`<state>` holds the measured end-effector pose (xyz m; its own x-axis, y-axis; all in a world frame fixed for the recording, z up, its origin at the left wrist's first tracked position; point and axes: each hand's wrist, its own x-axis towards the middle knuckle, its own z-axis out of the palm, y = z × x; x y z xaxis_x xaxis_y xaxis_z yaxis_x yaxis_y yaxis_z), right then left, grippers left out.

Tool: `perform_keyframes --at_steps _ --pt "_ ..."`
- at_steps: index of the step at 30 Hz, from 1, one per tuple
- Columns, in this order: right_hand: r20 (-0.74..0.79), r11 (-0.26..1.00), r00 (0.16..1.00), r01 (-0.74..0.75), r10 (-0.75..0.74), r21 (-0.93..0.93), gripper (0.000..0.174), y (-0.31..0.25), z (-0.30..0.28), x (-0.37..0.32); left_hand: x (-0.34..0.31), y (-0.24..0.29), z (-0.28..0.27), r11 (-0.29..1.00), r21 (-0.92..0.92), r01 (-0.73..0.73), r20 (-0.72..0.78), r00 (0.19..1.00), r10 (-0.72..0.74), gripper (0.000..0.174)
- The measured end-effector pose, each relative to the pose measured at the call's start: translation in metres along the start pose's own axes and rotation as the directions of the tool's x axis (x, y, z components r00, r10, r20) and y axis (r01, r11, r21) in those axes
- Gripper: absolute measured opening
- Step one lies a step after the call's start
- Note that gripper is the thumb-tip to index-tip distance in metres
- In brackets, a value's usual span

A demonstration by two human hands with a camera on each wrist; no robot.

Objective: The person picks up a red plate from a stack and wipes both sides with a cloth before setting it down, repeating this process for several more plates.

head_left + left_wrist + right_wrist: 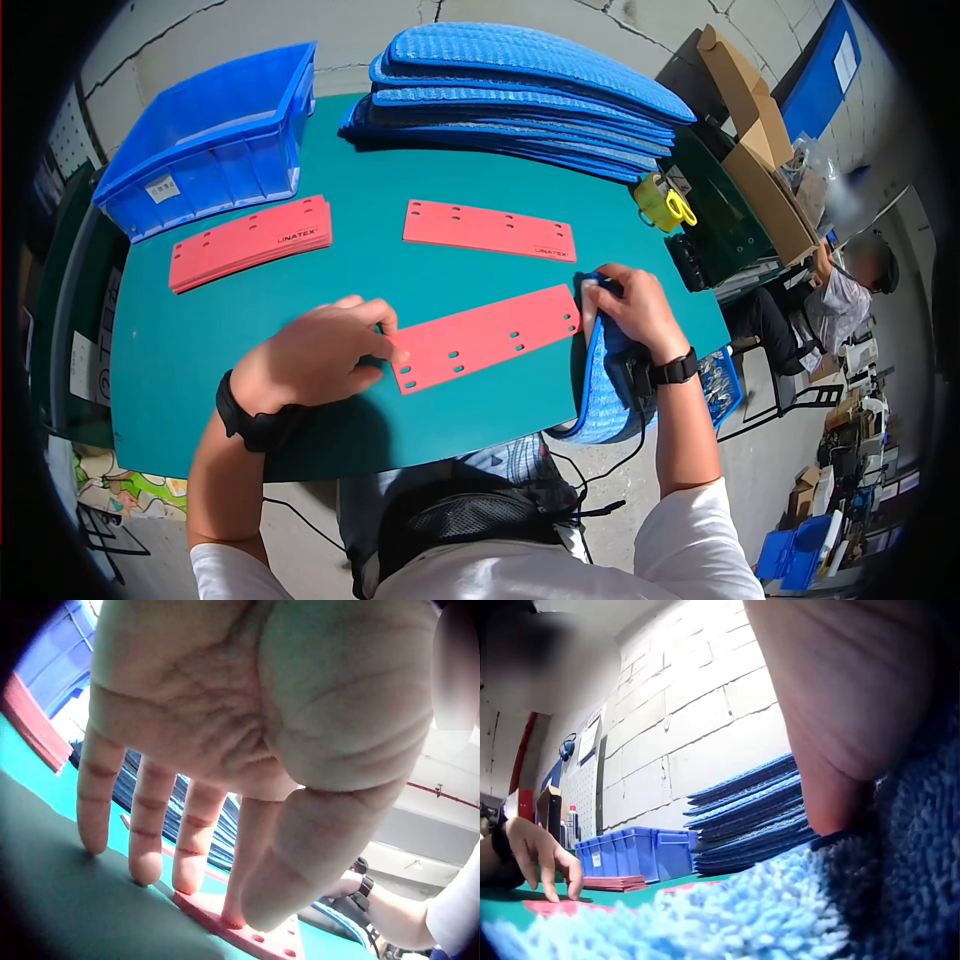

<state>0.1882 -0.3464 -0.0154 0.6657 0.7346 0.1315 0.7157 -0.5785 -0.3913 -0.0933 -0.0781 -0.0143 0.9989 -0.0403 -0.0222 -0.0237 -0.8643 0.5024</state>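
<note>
- Working at a green table (470, 430), close to its near edge; could snag on the black cable (641, 425) hanging there with a careless sweep.
- Gripping a blue pad (605, 385) between thumb and fingers of the right hand (640, 305), bent and partly past that edge; might lose it over the side through its own weight if pinched too lightly.
- Resting the left hand (325, 350), fingers open, on the left end of a pink sheet (480, 345) flat on the table; could let it swivel, given so little contact.
- Holding pad and sheet close at the sheet's right end, touching or merely beside, cannot tell; might push the sheet askew with the pad's edge.
- Farther off, near a second pink sheet (485, 232) and a pile of pink sheets (250, 250); could disturb either by reaching wide.
- At the back, beside a blue bin (225, 180) and an uneven stack of blue pads (520, 95); might topple the latter with a bump.
</note>
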Motion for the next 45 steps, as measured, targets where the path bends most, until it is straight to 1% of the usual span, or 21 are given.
perform_keyframes --at_steps 2,4,7,8,9,11,12,14,17,20,22,24,26,28,30,31,35,37,40,43,45 --pt "-0.023 0.999 0.999 -0.035 0.035 0.006 0.030 0.001 -0.004 -0.002 0.000 0.001 -0.001 1.000 -0.002 -0.004 0.000 1.000 0.004 0.032" --pt "-0.070 0.996 0.994 0.082 -0.084 -0.024 0.028 -0.007 -0.003 -0.006 0.001 0.003 -0.002 0.999 -0.031 -0.018 -0.011 1.000 0.017 0.025" --pt "-0.088 0.952 0.948 0.307 -0.307 -0.015 0.023 -0.050 0.006 -0.014 0.003 0.002 -0.002 0.998 -0.007 -0.067 -0.022 0.998 0.067 0.026" --pt "0.015 0.949 0.949 0.314 -0.314 -0.028 0.026 -0.066 0.008 -0.016 0.004 0.003 -0.003 0.997 0.001 -0.077 -0.016 0.997 0.077 0.026" --pt "0.036 0.931 0.931 0.364 -0.363 -0.023 0.024 -0.084 0.013 -0.019 0.004 0.004 -0.005 0.997 0.010 -0.077 -0.004 0.997 0.077 0.027" --pt "0.022 0.860 0.860 0.510 -0.509 -0.016 0.023 -0.109 0.031 -0.023 0.005 0.006 -0.007 0.996 0.028 -0.085 0.013 0.996 0.085 0.027" --pt "0.005 0.840 0.840 0.541 -0.542 0.042 0.020 -0.119 0.038 -0.027 0.004 0.007 -0.007 0.997 0.020 -0.079 0.006 0.997 0.079 0.029" --pt "0.001 0.814 0.814 0.580 -0.580 0.049 0.014 -0.131 0.054 -0.026 0.004 0.008 -0.007 0.997 0.016 -0.078 0.003 0.997 0.078 0.030" --pt "0.056 0.834 0.833 0.547 -0.551 0.065 0.016 -0.128 0.060 -0.021 0.003 0.008 -0.008 0.998 -0.018 -0.068 0.000 0.998 0.068 0.031" --pt "0.088 0.893 0.890 0.441 -0.448 0.090 0.020 -0.105 0.050 -0.015 0.002 0.006 -0.007 0.996 -0.049 -0.076 -0.015 0.997 0.076 0.032" --pt "0.039 0.918 0.917 0.395 -0.396 0.042 0.021 -0.078 0.039 -0.010 0.001 0.006 -0.007 0.995 -0.081 -0.066 -0.014 0.998 0.065 0.032" --pt "0.093 0.960 0.955 0.281 -0.280 0.008 0.025 -0.042 0.021 -0.003 0.000 0.006 -0.007 0.993 -0.092 -0.072 -0.022 0.997 0.070 0.033" --pt "-0.006 0.982 0.986 0.168 -0.168 0.088 0.029 -0.002 0.011 -0.001 0.001 0.008 -0.008 0.992 -0.096 -0.083 -0.031 0.996 0.080 0.035" --pt "-0.008 0.991 0.999 0.043 -0.042 0.127 0.032 0.027 0.005 -0.004 0.003 0.011 -0.010 0.995 -0.075 -0.070 -0.014 0.998 0.069 0.033" --pt "0.087 0.888 0.993 -0.110 0.079 0.446 0.027 0.050 0.009 -0.007 0.005 0.011 -0.011 0.995 -0.067 -0.076 -0.010 0.997 0.075 0.030" --pt "0.124 0.816 0.988 -0.142 0.088 0.560 0.024 0.057 0.010 -0.008 0.008 0.012 -0.012 0.995 -0.068 -0.078 -0.009 0.997 0.078 0.028" --pt "0.094 0.791 0.993 -0.116 0.075 0.601 0.022 0.065 0.016 -0.009 0.016 0.023 -0.011 0.999 -0.006 -0.033 0.074 0.997 0.034 0.041" --pt "0.084 0.773 0.994 -0.103 0.065 0.627 0.023 0.069 0.021 -0.008 0.025 0.030 -0.006 0.991 0.112 -0.068 -0.023 0.997 0.071 0.050" --pt "0.065 0.762 0.997 -0.078 0.047 0.643 0.025 0.076 0.025 -0.006 0.047 0.039 0.002 0.980 0.197 -0.034 -0.027 0.999 0.040 0.057" --pt "0.023 0.797 0.999 -0.047 0.041 0.602 0.027 0.077 0.026 -0.007 0.066 0.038 0.021 0.963 0.267 0.017 -0.046 0.999 -0.005 0.052" --pt "0.026 0.805 0.999 -0.050 0.043 0.591 0.028 0.075 0.024 -0.007 0.071 0.042 0.018 0.974 0.225 0.037 -0.045 0.999 -0.027 0.046"
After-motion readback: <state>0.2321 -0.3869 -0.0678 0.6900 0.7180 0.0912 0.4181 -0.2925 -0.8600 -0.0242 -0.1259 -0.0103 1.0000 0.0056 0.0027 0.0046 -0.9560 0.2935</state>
